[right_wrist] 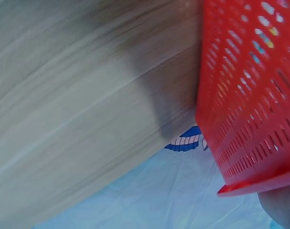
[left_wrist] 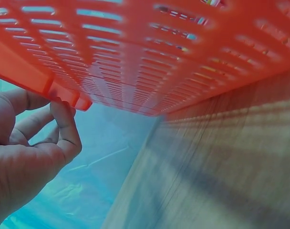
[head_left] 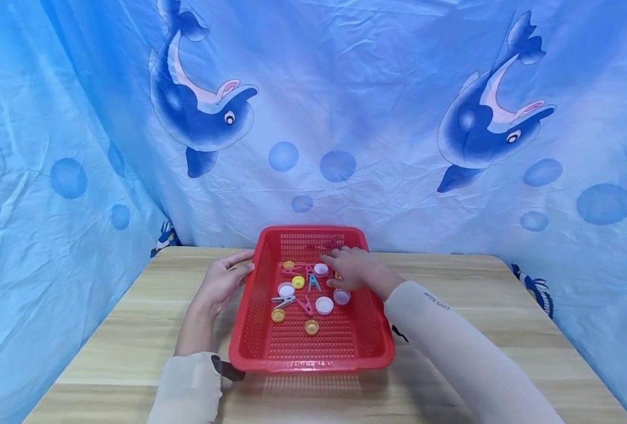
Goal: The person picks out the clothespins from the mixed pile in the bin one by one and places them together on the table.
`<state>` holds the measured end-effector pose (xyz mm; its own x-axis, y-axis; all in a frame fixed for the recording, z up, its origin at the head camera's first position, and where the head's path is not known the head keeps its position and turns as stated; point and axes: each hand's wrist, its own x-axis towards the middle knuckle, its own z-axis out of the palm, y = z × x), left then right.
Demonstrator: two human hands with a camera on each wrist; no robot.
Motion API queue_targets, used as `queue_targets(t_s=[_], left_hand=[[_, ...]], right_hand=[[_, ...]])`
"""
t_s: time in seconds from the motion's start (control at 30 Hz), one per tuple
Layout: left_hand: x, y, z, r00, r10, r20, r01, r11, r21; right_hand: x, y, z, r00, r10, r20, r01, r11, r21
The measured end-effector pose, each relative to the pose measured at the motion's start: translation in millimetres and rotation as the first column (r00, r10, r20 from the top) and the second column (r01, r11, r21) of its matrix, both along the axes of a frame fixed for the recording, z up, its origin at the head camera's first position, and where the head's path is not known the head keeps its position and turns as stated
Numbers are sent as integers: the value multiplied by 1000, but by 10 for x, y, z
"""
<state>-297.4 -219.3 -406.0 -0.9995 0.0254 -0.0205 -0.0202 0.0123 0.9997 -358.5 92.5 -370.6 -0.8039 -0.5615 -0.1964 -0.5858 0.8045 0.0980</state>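
Note:
A red plastic basket [head_left: 313,347] with slotted walls stands on the wooden table. My left hand [head_left: 222,284] holds its left rim; in the left wrist view the thumb and a finger [left_wrist: 66,124] pinch the rim's edge. Over the right wall my right hand [head_left: 352,268] reaches inside, fingers spread low over the contents; whether they touch anything is hidden. Near them lie a white round cap [head_left: 321,270], a clear purplish cap [head_left: 342,297] and a teal clothespin [head_left: 314,282]. Further left are a grey clothespin [head_left: 283,301], a pink clothespin [head_left: 305,305] and yellow caps, one yellow cap [head_left: 312,327] nearest me.
The light wooden table [head_left: 128,330] extends to both sides of the basket. Behind it hangs a blue curtain [head_left: 313,106] printed with dolphins, which also closes off the left and right sides.

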Motion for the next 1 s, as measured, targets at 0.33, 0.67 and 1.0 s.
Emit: queue_targets(t_s=[0.33,0.67,1.0], left_hand=[[-4,10,-4,1000,-3,7,3,1000,5],[-12,7,-24,1000,-9,3,9,1000,-1],[-26,-6,-24,1000,-5,-5,5,1000,1]], right_hand=[[33,-81,-108,998,-31,47,27,997,69],[87,-108,-223,974,-107,198,115,993,-31],[194,-119,-251,962,32,270,14,986,-167]])
